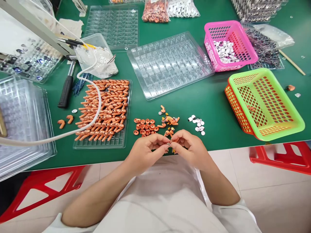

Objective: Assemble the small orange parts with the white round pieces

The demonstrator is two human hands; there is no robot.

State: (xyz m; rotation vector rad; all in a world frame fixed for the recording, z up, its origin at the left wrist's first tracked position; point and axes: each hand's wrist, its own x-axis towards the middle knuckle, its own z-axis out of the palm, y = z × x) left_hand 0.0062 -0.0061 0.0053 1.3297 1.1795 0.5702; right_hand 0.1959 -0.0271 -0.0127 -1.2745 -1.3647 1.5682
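Observation:
At the table's near edge, my left hand [148,149] and my right hand [189,147] meet, thumbs and fingertips pinched together on a small silvery earbud part [168,144]. The fingers cover most of it. A yellow strip shows just below my right fingertips. Just beyond the hands lie orange earbud shells with yellow flex strips [172,120]. Round orange earbud caps [146,126] are grouped to the left of them, and small white round pieces [199,123] are scattered to the right.
An orange-filled tray [123,137] stands left, crossed by a white cable [100,100]. A hammer [66,90] and stacked plastic trays [24,113] lie farther left. Ahead is a transparent tray [170,64]; right are a pink basket [245,61] and a green basket [279,131].

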